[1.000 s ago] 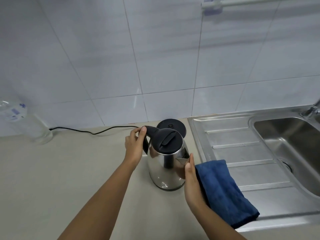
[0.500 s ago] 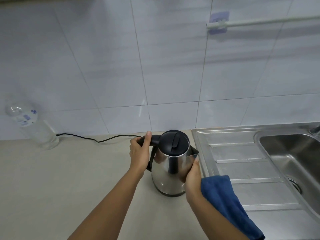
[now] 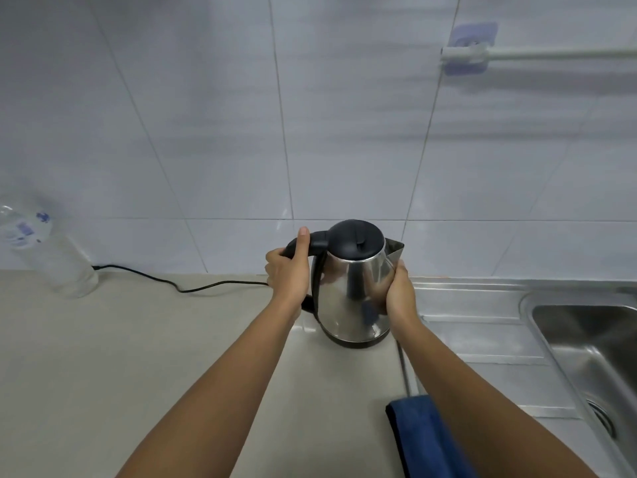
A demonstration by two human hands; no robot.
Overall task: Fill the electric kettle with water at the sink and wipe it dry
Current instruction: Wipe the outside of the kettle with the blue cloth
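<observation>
A stainless-steel electric kettle [image 3: 351, 288] with a closed black lid stands upright near the back wall, beside the sink's drainboard. My left hand [image 3: 289, 274] is wrapped around its black handle, thumb on top. My right hand [image 3: 398, 293] presses against the steel body under the spout. A dark base ring shows under the kettle; whether it sits on its power base is hidden. A folded blue cloth [image 3: 424, 439] lies near the counter's front edge, partly under my right forearm.
A steel sink [image 3: 586, 343] with drainboard and drain fills the right side. A black power cord [image 3: 179, 288] runs along the beige counter to the left. A clear plastic bottle [image 3: 44, 250] stands at far left. A white rail [image 3: 551, 53] is fixed on the tiled wall.
Both hands have carried the kettle back toward the wall, over where its black base stood. The camera tilted up, so the cloth and sink sit lower in view.
</observation>
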